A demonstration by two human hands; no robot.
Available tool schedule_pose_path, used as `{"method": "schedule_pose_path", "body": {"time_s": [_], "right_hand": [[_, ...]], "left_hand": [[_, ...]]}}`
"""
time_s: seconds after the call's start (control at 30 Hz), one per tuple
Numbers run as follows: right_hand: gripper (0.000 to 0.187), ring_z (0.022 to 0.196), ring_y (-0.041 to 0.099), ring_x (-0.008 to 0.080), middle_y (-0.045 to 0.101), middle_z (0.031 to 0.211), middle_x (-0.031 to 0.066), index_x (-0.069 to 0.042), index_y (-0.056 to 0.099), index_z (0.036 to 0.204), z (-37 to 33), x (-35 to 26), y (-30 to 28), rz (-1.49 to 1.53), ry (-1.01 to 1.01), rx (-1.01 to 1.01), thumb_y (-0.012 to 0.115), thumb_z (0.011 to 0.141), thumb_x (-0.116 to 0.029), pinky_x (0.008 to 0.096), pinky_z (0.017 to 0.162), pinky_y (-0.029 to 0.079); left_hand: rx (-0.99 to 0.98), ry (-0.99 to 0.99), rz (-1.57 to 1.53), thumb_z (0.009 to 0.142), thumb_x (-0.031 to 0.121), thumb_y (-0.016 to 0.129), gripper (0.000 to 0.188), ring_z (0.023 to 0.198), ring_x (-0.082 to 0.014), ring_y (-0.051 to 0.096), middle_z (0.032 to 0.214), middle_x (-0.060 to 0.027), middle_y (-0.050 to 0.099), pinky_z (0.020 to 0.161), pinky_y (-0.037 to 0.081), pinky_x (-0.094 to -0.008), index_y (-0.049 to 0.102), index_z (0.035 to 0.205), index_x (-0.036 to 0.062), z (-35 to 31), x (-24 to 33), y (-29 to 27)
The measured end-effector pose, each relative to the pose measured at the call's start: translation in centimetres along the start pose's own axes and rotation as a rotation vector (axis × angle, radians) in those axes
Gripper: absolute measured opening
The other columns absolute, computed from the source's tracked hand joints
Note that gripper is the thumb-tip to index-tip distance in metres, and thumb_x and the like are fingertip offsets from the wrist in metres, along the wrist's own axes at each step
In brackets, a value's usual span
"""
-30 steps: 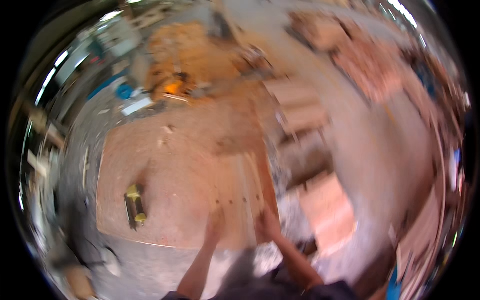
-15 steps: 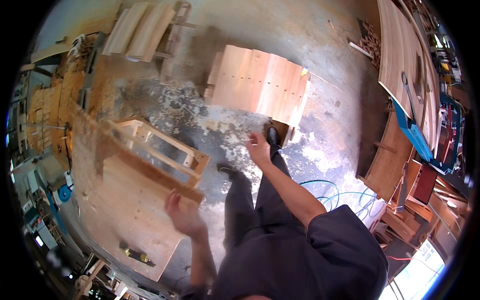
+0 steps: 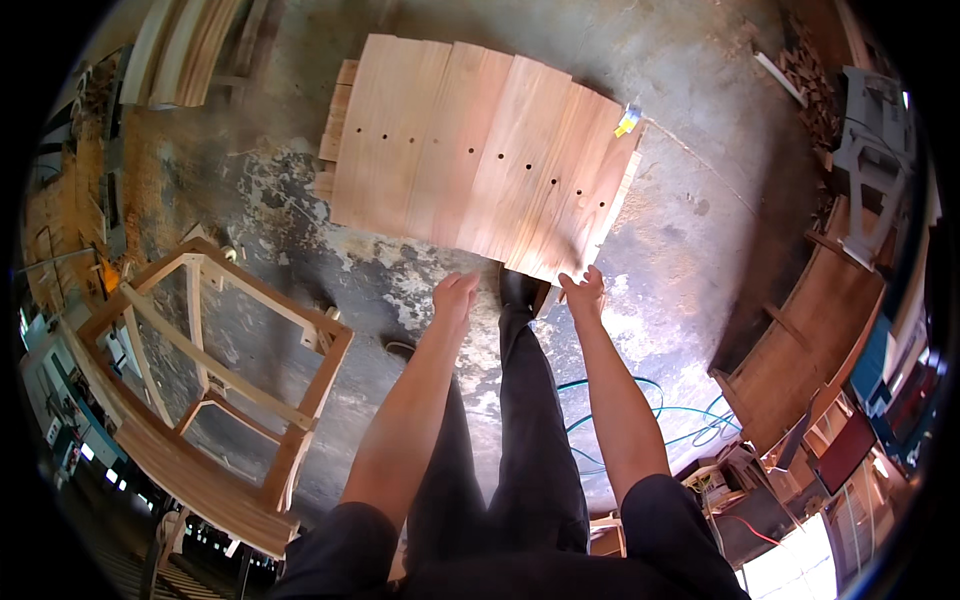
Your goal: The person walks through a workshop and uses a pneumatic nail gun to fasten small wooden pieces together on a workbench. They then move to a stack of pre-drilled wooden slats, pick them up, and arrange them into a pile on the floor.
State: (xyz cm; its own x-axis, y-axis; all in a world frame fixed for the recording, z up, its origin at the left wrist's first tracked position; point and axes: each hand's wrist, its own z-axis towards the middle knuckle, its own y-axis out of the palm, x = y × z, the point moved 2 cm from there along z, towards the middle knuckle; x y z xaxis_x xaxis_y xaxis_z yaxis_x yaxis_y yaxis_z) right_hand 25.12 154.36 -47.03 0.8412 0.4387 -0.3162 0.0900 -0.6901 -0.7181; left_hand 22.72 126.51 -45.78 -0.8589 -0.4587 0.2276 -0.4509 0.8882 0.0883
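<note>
A stack of light wooden boards [image 3: 440, 150] lies ahead of me, low over the floor, with a row of small dark holes across its top. A small yellow and blue item [image 3: 628, 121] sits at its far right corner. My right hand [image 3: 585, 295] is at the near right corner of the boards, fingers apart; whether it touches the edge I cannot tell. My left hand [image 3: 456, 298] hovers just short of the near edge, empty, its fingers loosely bent. Beneath the near edge, my dark shoe [image 3: 515, 288] partly shows.
An open wooden frame [image 3: 215, 355] stands at the left. Long planks [image 3: 185, 55] are stacked at the far left. A teal hose [image 3: 690, 437] coils on the floor to the right, near a brown wooden piece [image 3: 810, 330]. Scrap wood [image 3: 812, 95] is heaped at the far right.
I have come closer to the board stack. Both hands have reached forward to its near side; the left one has come away from the workbench at the left.
</note>
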Motion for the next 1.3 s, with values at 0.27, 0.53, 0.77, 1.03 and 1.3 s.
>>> {"method": "schedule_pose_path", "body": {"time_s": [0.27,0.53,0.77,1.03,1.3], "right_hand": [[0.076,0.107,0.064,0.0328,0.066,0.115,0.0195,0.002,0.051,0.127,2.6,1.7,3.7,0.227,0.192,-0.048,0.086,0.068,-0.030,0.0413,0.093,0.050],[0.074,0.104,0.062,0.0257,0.063,0.114,0.0172,0.001,0.046,0.128,1.2,0.6,2.4,0.316,0.137,-0.105,0.087,0.071,-0.022,0.0391,0.093,0.050],[0.069,0.109,0.061,0.0226,0.063,0.119,0.0151,0.001,0.045,0.134,-2.5,-0.1,-2.4,0.478,0.094,-0.289,0.080,0.076,-0.009,0.0342,0.092,0.051],[0.080,0.110,0.061,0.0206,0.062,0.121,0.0136,-0.002,0.034,0.150,-13.2,-4.2,-12.7,0.660,0.094,-0.394,0.072,0.079,0.001,0.0332,0.094,0.050],[0.101,0.124,0.055,0.0236,0.058,0.132,0.0148,-0.002,0.025,0.155,-15.6,-7.4,-21.5,0.795,-0.200,-0.459,0.081,0.072,0.002,0.0356,0.101,0.048]], "left_hand": [[0.006,-0.019,-0.082,0.088,0.029,0.078,0.051,0.116,-0.0195,0.055,0.119,-0.0035,0.057,0.106,0.041,-0.0414,0.048,0.125,0.0113,6.0,-3.2,5.3],[-0.050,0.068,-0.122,0.091,0.027,0.074,0.041,0.105,-0.0166,0.060,0.111,-0.0013,0.060,0.097,0.047,-0.0371,0.049,0.121,0.0132,7.9,-6.1,3.7],[-0.020,0.245,-0.034,0.090,0.005,0.069,0.060,0.100,-0.0151,0.061,0.107,-0.0091,0.063,0.087,0.051,-0.0310,0.035,0.139,0.0089,0.3,-3.8,5.6],[-0.075,0.429,0.216,0.089,-0.003,0.063,0.084,0.110,-0.0172,0.061,0.124,-0.0119,0.062,0.095,0.048,-0.0325,0.015,0.158,0.0038,-14.9,-0.1,6.0],[-0.073,0.461,0.446,0.082,0.002,0.075,0.077,0.106,-0.0187,0.065,0.126,-0.0141,0.063,0.094,0.053,-0.0322,0.034,0.148,-0.0050,-24.1,7.9,10.7]]}}
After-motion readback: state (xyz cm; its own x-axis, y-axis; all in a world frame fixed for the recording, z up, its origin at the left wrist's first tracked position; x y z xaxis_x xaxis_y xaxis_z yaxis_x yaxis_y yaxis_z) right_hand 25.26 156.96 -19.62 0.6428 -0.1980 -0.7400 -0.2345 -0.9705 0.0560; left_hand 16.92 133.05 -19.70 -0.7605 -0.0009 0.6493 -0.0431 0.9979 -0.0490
